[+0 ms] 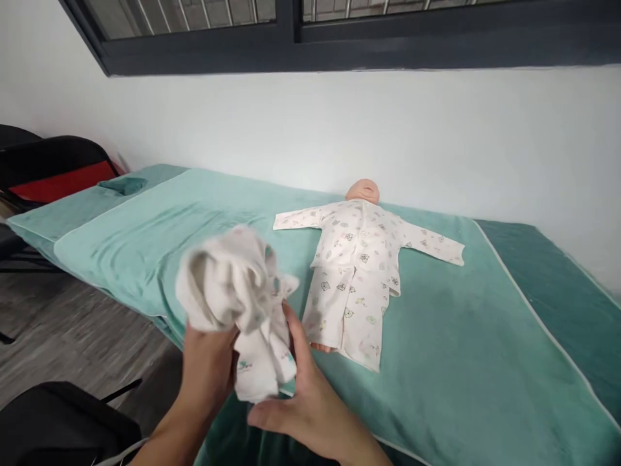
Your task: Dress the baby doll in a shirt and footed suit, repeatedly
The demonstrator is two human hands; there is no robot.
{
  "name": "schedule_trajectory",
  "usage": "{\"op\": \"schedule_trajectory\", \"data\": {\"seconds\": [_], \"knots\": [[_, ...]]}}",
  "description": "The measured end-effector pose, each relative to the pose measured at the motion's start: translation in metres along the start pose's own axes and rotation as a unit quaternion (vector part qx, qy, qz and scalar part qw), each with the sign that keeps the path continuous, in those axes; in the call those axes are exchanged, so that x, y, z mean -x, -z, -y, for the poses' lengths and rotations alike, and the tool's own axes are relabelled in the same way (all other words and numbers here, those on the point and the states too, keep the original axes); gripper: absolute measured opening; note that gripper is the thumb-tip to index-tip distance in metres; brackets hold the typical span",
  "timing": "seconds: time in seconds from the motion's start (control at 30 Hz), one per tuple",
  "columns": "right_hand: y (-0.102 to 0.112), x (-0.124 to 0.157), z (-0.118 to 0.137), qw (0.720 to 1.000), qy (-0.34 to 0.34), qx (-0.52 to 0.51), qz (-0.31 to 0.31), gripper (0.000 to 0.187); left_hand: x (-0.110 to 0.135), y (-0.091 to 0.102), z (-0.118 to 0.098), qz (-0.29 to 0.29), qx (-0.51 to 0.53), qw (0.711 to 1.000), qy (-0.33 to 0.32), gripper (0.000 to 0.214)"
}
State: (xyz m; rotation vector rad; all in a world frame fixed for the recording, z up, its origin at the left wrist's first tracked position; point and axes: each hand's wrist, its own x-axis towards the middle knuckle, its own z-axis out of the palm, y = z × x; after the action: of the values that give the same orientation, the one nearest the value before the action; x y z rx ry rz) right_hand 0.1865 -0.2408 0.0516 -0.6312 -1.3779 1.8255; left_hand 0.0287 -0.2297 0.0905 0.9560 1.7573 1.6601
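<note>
A bunched white printed cloth [233, 281] is held up over the near edge of the bed, its upper part smeared by motion. My left hand [206, 362] is closed around its underside, with the fingertips hidden behind the folds. At the right side of the cloth, my right hand [310, 395] curves its fingers around the hanging lower part; its thumb sticks out below. To the right of both hands a baby doll [363, 189] lies on its back. It wears a white printed top [359, 236] with the sleeves spread out, and white printed pants [347, 310].
The bed carries a light green cover [451, 362] with darker green ends. Behind it are a white wall [310, 129] and a dark window frame [320, 55]. Black chairs [63, 152] stand at the left, and a black seat [63, 427] is at the lower left.
</note>
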Motion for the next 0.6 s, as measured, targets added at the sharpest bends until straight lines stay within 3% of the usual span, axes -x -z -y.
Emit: {"op": "schedule_trajectory", "data": {"seconds": [0.03, 0.1, 0.17, 0.23, 0.33, 0.43, 0.5, 0.6], "knots": [[-0.001, -0.005, 0.006, 1.000, 0.008, 0.000, -0.016, 0.117, 0.002, -0.015, -0.014, 0.045, 0.036, 0.998, 0.028, 0.047], [-0.002, -0.011, 0.018, 0.997, 0.027, 0.009, -0.075, 0.109, 0.007, -0.040, -0.032, 0.126, 0.200, 0.960, 0.149, 0.054], [0.001, -0.012, 0.028, 0.988, 0.040, 0.032, -0.143, 0.102, 0.011, -0.057, -0.037, 0.157, 0.287, 0.923, 0.202, 0.062], [0.006, -0.009, 0.033, 0.982, 0.042, 0.060, -0.175, 0.102, 0.016, -0.066, -0.033, 0.171, 0.313, 0.907, 0.223, 0.068], [0.009, -0.004, 0.031, 0.972, 0.049, 0.111, -0.202, 0.097, 0.022, -0.070, -0.020, 0.190, 0.296, 0.912, 0.212, 0.069], [0.008, -0.004, 0.028, 0.949, 0.077, 0.151, -0.266, 0.080, 0.023, -0.068, -0.008, 0.172, 0.255, 0.939, 0.155, 0.063], [0.010, -0.004, 0.030, 0.940, 0.078, 0.136, -0.303, 0.065, 0.022, -0.065, -0.001, 0.166, 0.234, 0.951, 0.111, 0.057], [0.023, 0.007, 0.043, 0.929, 0.089, 0.091, -0.346, 0.057, 0.020, -0.053, 0.008, 0.219, 0.205, 0.951, 0.070, 0.045]]}}
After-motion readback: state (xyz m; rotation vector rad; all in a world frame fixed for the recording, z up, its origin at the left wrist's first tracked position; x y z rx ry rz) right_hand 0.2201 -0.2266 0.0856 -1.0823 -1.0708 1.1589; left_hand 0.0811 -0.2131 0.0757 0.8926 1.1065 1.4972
